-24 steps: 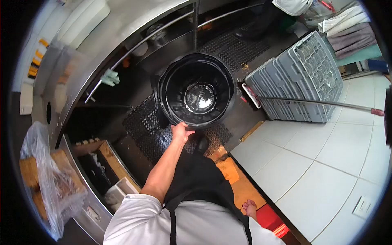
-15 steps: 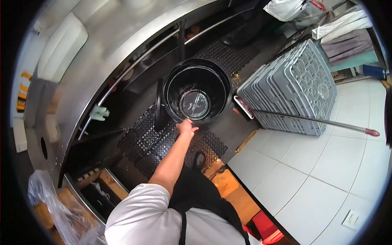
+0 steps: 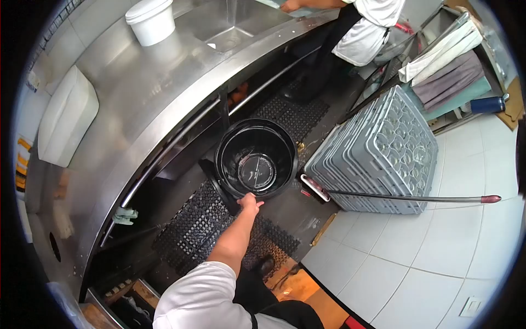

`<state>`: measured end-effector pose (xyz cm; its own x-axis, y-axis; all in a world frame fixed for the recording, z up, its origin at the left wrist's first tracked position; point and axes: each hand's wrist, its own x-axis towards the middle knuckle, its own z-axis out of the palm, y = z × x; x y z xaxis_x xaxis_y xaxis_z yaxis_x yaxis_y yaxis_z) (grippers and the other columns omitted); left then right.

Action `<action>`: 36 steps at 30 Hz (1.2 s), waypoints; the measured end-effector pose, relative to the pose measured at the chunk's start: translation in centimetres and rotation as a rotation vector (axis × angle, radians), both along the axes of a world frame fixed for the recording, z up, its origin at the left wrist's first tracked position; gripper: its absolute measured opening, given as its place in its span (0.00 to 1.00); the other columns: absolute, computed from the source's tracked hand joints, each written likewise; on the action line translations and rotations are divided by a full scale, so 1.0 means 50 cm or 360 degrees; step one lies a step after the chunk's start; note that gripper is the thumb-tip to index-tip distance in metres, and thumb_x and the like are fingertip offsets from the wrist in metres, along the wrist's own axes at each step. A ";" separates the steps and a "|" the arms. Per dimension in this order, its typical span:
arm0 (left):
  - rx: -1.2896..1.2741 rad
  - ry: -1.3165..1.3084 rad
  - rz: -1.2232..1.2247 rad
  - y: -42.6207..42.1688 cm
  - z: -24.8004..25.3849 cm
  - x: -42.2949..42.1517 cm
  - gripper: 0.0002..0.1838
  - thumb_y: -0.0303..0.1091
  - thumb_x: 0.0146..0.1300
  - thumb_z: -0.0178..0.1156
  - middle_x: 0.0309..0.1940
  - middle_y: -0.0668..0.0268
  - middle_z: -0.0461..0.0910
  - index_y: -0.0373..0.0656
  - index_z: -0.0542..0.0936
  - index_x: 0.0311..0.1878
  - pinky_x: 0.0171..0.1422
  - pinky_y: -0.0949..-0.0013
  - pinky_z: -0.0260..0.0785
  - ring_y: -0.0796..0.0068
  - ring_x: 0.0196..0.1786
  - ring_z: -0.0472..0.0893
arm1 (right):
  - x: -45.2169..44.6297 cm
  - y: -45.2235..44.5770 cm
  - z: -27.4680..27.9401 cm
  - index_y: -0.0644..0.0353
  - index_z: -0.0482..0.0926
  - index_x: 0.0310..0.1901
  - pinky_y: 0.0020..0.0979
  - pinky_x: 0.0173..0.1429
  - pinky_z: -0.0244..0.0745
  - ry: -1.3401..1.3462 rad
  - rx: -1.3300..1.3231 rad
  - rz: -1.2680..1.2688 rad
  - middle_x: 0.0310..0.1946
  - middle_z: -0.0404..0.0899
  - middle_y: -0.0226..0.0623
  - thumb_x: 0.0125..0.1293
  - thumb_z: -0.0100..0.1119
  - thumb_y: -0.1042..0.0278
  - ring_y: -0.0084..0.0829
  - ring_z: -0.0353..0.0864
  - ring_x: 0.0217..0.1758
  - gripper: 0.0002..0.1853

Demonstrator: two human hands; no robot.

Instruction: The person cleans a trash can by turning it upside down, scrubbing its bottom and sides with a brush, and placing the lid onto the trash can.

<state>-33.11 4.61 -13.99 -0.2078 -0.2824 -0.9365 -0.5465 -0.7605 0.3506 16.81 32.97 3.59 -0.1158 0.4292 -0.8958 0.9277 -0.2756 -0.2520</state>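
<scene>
My left hand (image 3: 249, 203) grips the near rim of a large black round bin (image 3: 256, 159), with the arm stretched forward. The bin stands upright on the floor, open at the top, and looks empty apart from a wet shine on its bottom. A flat black piece (image 3: 218, 183), perhaps a lid, leans at the bin's left side. Beneath and around lies a perforated black mat (image 3: 192, 233). My right hand is out of the frame.
Stacked grey glass racks (image 3: 372, 153) stand to the right, with a long-handled squeegee (image 3: 405, 196) before them. A steel counter (image 3: 137, 93) curves along the left, bearing a white bucket (image 3: 152, 24). A co-worker (image 3: 364, 33) stands at the sink (image 3: 233, 37). Cloths (image 3: 446, 77) hang at upper right.
The view has shifted up and left, bringing the sink and the co-worker's arm into sight. My left hand still holds the bin's rim. My right hand has left the view.
</scene>
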 end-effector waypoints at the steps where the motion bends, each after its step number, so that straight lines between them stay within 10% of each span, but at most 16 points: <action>1: 0.0019 -0.0004 -0.0070 -0.002 0.013 -0.013 0.51 0.21 0.56 0.56 0.73 0.48 0.59 0.43 0.37 0.79 0.48 0.36 0.83 0.42 0.66 0.71 | -0.011 0.003 -0.004 0.55 0.74 0.36 0.29 0.29 0.69 0.0011 -0.0006 0.0013 0.23 0.73 0.30 0.77 0.54 0.60 0.24 0.71 0.22 0.11; 8: 0.0372 0.0383 -0.1039 -0.097 -0.068 -0.109 0.49 0.49 0.65 0.68 0.71 0.42 0.62 0.35 0.49 0.76 0.52 0.29 0.78 0.29 0.65 0.70 | -0.036 0.010 -0.032 0.56 0.74 0.35 0.29 0.27 0.68 0.0071 -0.0036 0.0046 0.22 0.73 0.30 0.77 0.54 0.60 0.24 0.71 0.22 0.11; 11: 0.0146 0.0409 -0.1067 -0.139 -0.033 -0.096 0.49 0.52 0.66 0.67 0.73 0.42 0.61 0.40 0.49 0.79 0.59 0.35 0.76 0.38 0.66 0.71 | -0.028 0.018 -0.044 0.56 0.74 0.35 0.29 0.27 0.68 0.0096 -0.0052 0.0045 0.22 0.73 0.30 0.76 0.54 0.61 0.24 0.71 0.22 0.11; 12: 0.0225 0.0473 -0.1024 -0.144 0.029 -0.079 0.47 0.52 0.71 0.62 0.79 0.41 0.52 0.48 0.46 0.82 0.70 0.37 0.66 0.38 0.78 0.58 | -0.028 0.020 -0.047 0.56 0.74 0.35 0.29 0.27 0.68 0.0110 -0.0059 0.0046 0.22 0.73 0.30 0.76 0.55 0.61 0.24 0.71 0.22 0.11; 15: 0.0161 0.0568 -0.0901 -0.165 0.060 -0.019 0.45 0.51 0.72 0.61 0.78 0.44 0.55 0.50 0.47 0.82 0.68 0.39 0.69 0.42 0.76 0.63 | -0.022 0.030 -0.055 0.56 0.74 0.35 0.29 0.26 0.68 0.0147 -0.0076 0.0046 0.21 0.73 0.30 0.76 0.55 0.61 0.24 0.71 0.22 0.11; 17: 0.0088 0.0545 -0.0950 -0.197 0.016 0.037 0.45 0.50 0.70 0.62 0.63 0.56 0.74 0.54 0.47 0.81 0.49 0.51 0.78 0.60 0.54 0.80 | -0.015 0.039 -0.059 0.56 0.74 0.35 0.29 0.26 0.68 0.0174 -0.0091 0.0044 0.21 0.73 0.30 0.76 0.55 0.61 0.24 0.71 0.22 0.11; 19: -0.0102 0.0443 -0.1070 -0.216 0.095 0.132 0.19 0.46 0.71 0.61 0.39 0.68 0.75 0.50 0.70 0.58 0.37 0.58 0.76 0.73 0.35 0.76 | -0.002 0.050 -0.066 0.56 0.74 0.35 0.29 0.26 0.67 0.0202 -0.0111 0.0042 0.21 0.73 0.30 0.76 0.55 0.61 0.24 0.71 0.21 0.11; 21: -0.0280 0.0353 -0.1258 -0.261 0.121 0.242 0.14 0.42 0.70 0.63 0.30 0.71 0.72 0.48 0.71 0.49 0.27 0.68 0.70 0.76 0.28 0.74 | 0.014 0.063 -0.072 0.56 0.74 0.35 0.29 0.25 0.67 0.0239 -0.0126 0.0038 0.21 0.72 0.30 0.76 0.55 0.61 0.24 0.71 0.21 0.11; 26: -0.0938 -0.0205 -0.2043 -0.438 0.145 0.552 0.32 0.42 0.62 0.67 0.48 0.50 0.84 0.37 0.76 0.66 0.37 0.55 0.77 0.56 0.39 0.85 | 0.101 0.096 -0.095 0.57 0.74 0.34 0.28 0.25 0.67 0.0333 -0.0167 -0.0001 0.20 0.72 0.30 0.75 0.55 0.61 0.24 0.72 0.21 0.12; 32: -0.0852 -0.0410 -0.1505 -0.555 0.229 0.864 0.24 0.42 0.62 0.67 0.43 0.53 0.85 0.36 0.80 0.57 0.28 0.55 0.74 0.57 0.32 0.85 | 0.201 0.150 -0.171 0.57 0.74 0.34 0.28 0.24 0.67 0.0707 -0.0425 -0.0266 0.20 0.72 0.30 0.75 0.55 0.61 0.24 0.72 0.21 0.12; 36: -0.0810 -0.0490 -0.1429 -0.605 0.216 1.008 0.23 0.39 0.65 0.66 0.33 0.58 0.82 0.37 0.78 0.59 0.24 0.58 0.70 0.64 0.26 0.80 | 0.117 0.140 -0.138 0.58 0.77 0.40 0.27 0.26 0.67 0.0512 -0.0069 0.0381 0.22 0.74 0.31 0.75 0.56 0.61 0.23 0.74 0.23 0.10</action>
<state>17.28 -25.63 -3.21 -0.3086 -0.5152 -0.7996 -0.9512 0.1592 0.2645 22.67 39.97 -3.29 -0.4857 0.3186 -0.8140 0.8425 -0.0777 -0.5331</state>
